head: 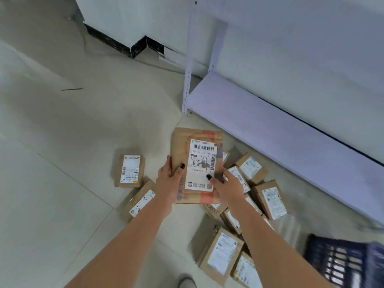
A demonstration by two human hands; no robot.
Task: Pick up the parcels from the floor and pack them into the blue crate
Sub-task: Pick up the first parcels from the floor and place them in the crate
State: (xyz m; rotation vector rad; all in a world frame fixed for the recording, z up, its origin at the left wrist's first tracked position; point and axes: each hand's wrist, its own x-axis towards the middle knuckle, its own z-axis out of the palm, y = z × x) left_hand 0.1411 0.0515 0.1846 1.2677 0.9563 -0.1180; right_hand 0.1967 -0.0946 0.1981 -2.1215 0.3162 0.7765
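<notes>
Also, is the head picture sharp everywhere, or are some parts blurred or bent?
In the head view, the held parcel and both hands, left and right, are fairly sharp, though the label text stays unreadable; the blue crate at the lower right corner is smeared; the shelf edges bow from wide-angle distortion; the light is soft, without glare.

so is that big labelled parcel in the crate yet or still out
Still out. Both hands, left hand and right hand, grip the big parcel above the floor pile; the blue crate sits apart at lower right.
</notes>
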